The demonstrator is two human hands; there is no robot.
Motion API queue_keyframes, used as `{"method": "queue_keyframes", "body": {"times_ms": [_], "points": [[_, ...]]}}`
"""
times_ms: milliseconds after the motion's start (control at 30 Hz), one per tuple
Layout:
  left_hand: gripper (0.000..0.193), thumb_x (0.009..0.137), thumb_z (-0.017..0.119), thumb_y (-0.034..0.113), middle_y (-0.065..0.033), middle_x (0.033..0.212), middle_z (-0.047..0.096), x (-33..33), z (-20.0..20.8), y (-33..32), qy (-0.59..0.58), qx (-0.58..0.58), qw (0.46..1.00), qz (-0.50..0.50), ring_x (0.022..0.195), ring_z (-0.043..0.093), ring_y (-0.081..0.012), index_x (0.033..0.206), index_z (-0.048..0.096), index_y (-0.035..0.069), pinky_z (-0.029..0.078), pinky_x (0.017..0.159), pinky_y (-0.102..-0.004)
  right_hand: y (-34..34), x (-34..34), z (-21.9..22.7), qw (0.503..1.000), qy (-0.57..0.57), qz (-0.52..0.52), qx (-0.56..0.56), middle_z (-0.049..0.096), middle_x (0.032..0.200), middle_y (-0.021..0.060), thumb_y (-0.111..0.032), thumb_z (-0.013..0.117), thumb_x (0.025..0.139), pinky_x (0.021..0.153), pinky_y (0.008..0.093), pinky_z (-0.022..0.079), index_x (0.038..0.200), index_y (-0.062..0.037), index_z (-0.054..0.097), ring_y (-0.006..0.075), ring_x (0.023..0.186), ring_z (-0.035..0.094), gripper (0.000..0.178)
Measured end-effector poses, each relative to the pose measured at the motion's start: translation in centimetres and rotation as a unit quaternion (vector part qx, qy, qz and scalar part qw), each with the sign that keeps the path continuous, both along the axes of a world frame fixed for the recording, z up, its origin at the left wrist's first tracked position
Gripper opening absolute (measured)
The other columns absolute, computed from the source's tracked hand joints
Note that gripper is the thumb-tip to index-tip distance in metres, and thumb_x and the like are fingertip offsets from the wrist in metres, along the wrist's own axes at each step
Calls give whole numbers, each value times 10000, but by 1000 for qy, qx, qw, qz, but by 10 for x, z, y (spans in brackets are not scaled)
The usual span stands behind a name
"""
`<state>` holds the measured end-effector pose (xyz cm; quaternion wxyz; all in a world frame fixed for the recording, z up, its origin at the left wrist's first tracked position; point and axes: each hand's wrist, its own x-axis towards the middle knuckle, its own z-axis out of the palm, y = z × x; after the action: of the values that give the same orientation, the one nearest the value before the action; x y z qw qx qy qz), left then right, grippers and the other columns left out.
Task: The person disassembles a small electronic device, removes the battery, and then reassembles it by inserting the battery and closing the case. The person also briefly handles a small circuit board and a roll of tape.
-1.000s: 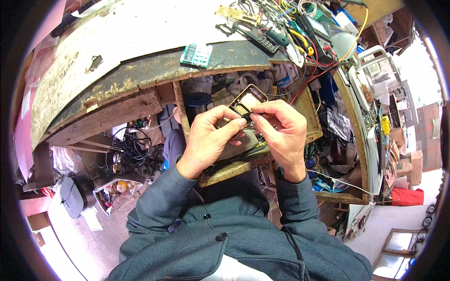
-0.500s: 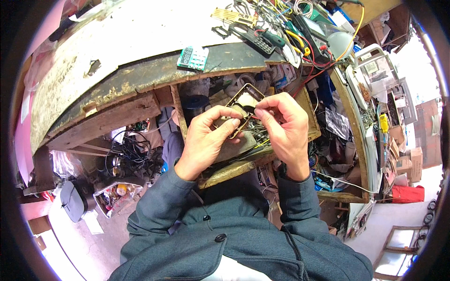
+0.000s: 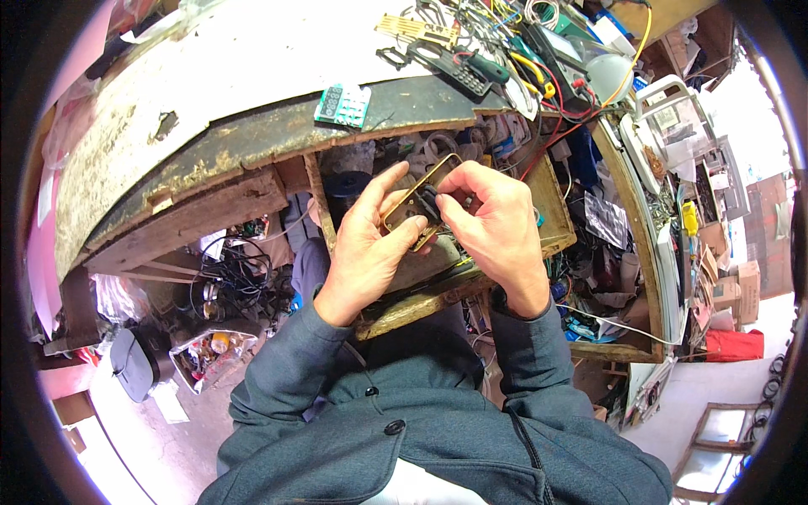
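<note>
My left hand (image 3: 358, 257) grips a thin rectangular casing (image 3: 410, 207) with a gold-coloured rim, its thumb on the near side and its forefinger along the far edge. The casing is tilted above an open wooden drawer (image 3: 421, 308). With thumb and forefinger pinched, my right hand (image 3: 498, 236) reaches over the casing's inside. Between those fingertips is a small black part (image 3: 429, 200), too covered to name. The right fingers hide much of the casing's right half.
On the bench edge lies a small green circuit board (image 3: 342, 106) with a display. Farther right are a black keypad housing (image 3: 454, 71), a green-handled screwdriver (image 3: 488, 69), tangled wires and a multimeter (image 3: 560, 46). A second drawer (image 3: 619, 351) full of parts stands open at the right.
My right hand has moved left and inward over the casing, carrying the black part against its inside. The casing has turned slightly, and the white round piece seen in it before is now covered.
</note>
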<state>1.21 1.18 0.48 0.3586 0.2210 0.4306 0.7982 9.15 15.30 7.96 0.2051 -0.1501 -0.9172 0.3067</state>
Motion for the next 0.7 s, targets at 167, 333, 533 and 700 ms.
{"method": "queue_keyframes", "body": {"times_ms": [167,333,533,700], "points": [[617,956,633,8,-119,1252,632,0,-1,1,-4,-1,1000,-4,967,686,-165,1518,378,26,609,791,-308,2,-2,-7,999,18,1,39,654,758,147,-60,695,809,631,403,526,854,-24,654,311,690,666,71],[580,964,632,25,-110,1228,639,-1,1,1,-8,1,1000,-2,928,693,-166,1498,408,18,609,782,-304,4,-2,-10,997,32,-5,69,644,773,141,-73,703,812,627,418,521,877,-48,662,330,688,655,81],[548,968,638,41,-104,1199,650,-1,-2,1,4,-23,1000,3,906,697,-171,1478,439,13,610,772,-303,12,-3,-11,990,58,45,120,653,786,139,-101,728,812,645,424,526,877,-56,673,344,718,662,97],[520,965,635,-2,-120,1305,599,-2,1,1,-24,-22,999,-16,939,677,-141,1449,447,-22,606,778,-281,13,1,-1,988,-6,59,139,669,785,123,-73,763,785,658,365,529,909,-41,701,292,723,672,142]]}}
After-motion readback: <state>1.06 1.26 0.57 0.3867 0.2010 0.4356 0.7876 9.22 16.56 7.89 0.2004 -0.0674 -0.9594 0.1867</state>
